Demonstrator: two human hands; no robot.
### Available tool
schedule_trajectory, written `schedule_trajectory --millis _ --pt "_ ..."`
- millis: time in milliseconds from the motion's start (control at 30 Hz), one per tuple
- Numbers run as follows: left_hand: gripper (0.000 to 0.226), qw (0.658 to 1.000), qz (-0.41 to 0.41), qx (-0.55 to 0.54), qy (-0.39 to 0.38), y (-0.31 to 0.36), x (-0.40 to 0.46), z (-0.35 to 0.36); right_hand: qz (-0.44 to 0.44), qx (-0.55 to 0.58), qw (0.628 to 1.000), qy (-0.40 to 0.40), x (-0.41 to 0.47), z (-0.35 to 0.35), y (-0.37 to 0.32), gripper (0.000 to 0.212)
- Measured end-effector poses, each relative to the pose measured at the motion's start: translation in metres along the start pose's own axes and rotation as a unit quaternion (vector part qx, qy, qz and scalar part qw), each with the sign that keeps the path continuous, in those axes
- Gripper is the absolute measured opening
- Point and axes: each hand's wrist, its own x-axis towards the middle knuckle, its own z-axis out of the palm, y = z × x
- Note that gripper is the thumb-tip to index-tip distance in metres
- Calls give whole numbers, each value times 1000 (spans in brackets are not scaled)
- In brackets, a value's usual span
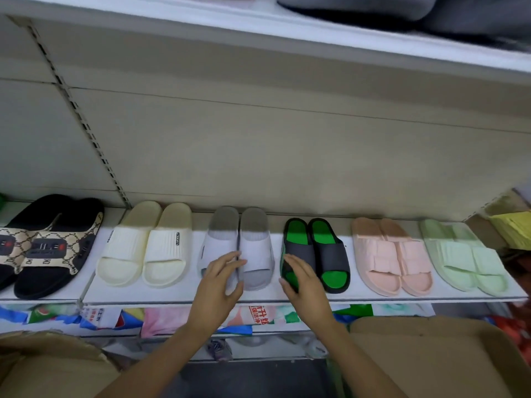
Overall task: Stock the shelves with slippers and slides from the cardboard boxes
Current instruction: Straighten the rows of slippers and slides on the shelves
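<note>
While six pairs line the shelf (287, 295), the left hand (219, 278) rests spread on the grey slides (253, 248) and the right hand (301, 278) rests spread on the black-and-green slides (324, 251), near the front edge.

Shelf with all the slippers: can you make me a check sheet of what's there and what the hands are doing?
Surface: white shelf, pairs in one row, toes toward the front edge.
Job's things: black patterned slides, cream slides, grey slides, black-and-green slides, pink slides, mint slides; cardboard boxes below.
Clutter: colourful packets on the lower shelf.
Grippers: left hand rests with straight fingers on the grey slides; right hand touches the black-and-green slides.
Cables: nothing seen.
Surroundings: beige back panel, upper shelf with dark items.
</note>
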Motion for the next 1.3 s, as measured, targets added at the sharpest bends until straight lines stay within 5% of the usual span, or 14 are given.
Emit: schedule_trajectory --millis 200,700,1300 --pt "52 996 33 -45 -65 49 14 49 44 -22 998 26 -21 -48 57 56" --pt "95 991 -112 13 -75 87 19 133 100 31 993 -55 -10 -67 123 117" --pt "97 989 -140 8 -36 93 41 149 86 30 995 -27 -4 -62 135 104"
